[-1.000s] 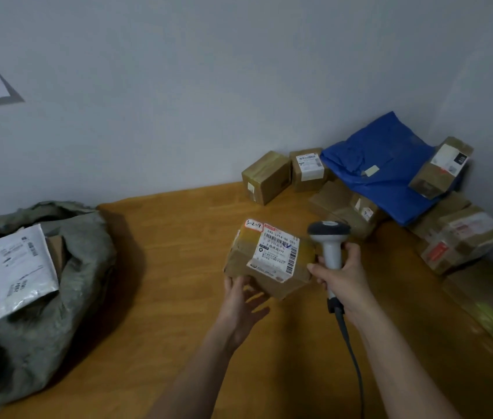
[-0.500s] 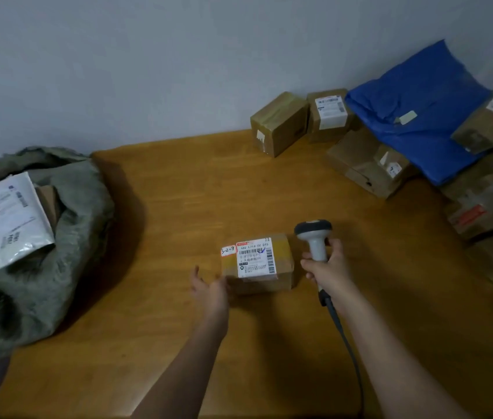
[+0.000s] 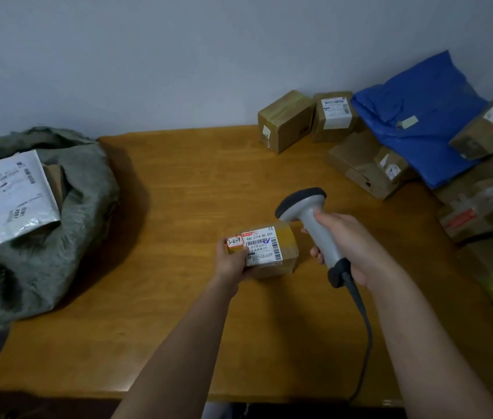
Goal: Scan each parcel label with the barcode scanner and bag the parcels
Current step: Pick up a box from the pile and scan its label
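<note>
Head view looks down on a wooden table (image 3: 154,297) set against a pale wall. Left hand (image 3: 233,261) grips a small brown box (image 3: 272,255) at its left end, thumb curled over the top edge near a red-bordered sticker reading "3-2-9". Box sits near mid-table w/ its white label (image 3: 264,244) facing up; barcode and printed nos. show, plus a blue pen mark. Whether the box rests on the table or is raised just off it can't be told.

Right hand (image 3: 357,246) is wrapped round the grey handle of the scanner (image 3: 314,225), fingers curled on it. Scanner head is dark-rimmed, tilted up and to the left, just beside the box's right end and above it, not touching. Its dark cable (image 3: 364,334) runs from the handle base back toward the table's near edge.

At far left, a grey-green sack (image 3: 57,252) slumps partly on the table, mouth open. A white mailer (image 3: 18,192) w/ barcodes lies in the opening, a brown box edge just behind it.

At back right, unbagged parcels are heaped: two brown boxes (image 3: 286,124) side by side at the wall, a flat carton (image 3: 360,164) in front of them, a blue poly bag (image 3: 420,116) leaning on the wall, another labelled box (image 3: 490,125) tilted on the bag's right side, and taped cartons (image 3: 481,207) below, blurred at the frame edge.
</note>
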### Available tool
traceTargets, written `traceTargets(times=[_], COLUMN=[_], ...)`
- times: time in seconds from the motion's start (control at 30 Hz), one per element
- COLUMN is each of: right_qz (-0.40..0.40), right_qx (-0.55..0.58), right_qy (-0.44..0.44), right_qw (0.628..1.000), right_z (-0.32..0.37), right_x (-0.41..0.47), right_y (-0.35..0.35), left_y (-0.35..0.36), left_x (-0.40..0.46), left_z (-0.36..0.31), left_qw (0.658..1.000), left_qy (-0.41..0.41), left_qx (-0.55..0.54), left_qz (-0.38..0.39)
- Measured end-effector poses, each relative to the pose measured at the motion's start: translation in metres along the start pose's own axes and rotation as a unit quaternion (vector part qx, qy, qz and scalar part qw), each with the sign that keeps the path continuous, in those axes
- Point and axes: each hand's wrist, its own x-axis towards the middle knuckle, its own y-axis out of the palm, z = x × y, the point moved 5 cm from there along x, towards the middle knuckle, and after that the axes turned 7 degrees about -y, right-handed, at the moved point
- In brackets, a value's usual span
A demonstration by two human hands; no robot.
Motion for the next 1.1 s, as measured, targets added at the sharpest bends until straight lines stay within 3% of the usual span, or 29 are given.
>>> traceTargets(times=[0.37,0.83,0.97,1.1], right_qz=[0.001,0.019,0.043,0.069], right_qx=[0.004,-0.105,-0.030,0.006], right_qy=[-0.044,-0.133,-0.134,-0.147], right_qw=[0.999,0.985,0.990,0.987], right_z=[0.033,0.057,0.060,0.062], right_x=[-0.052,-0.092,-0.096,-0.092], right_y=[0.014,0.018,0.018,0.035], left_y=[0.004,0.002,-0.010,-0.045], left_x=[-0.010,-0.024,-0.034,-0.049], left_z=[-0.003,-0.002,-0.014,-0.042], left_qw=[0.995,0.992,0.991,0.988], left_qy=[-0.020,-0.037,-0.007,0.073], left_qx=[-0.089,-0.123,-0.135,-0.132], left_qz=[0.032,0.012,0.002,-0.032])
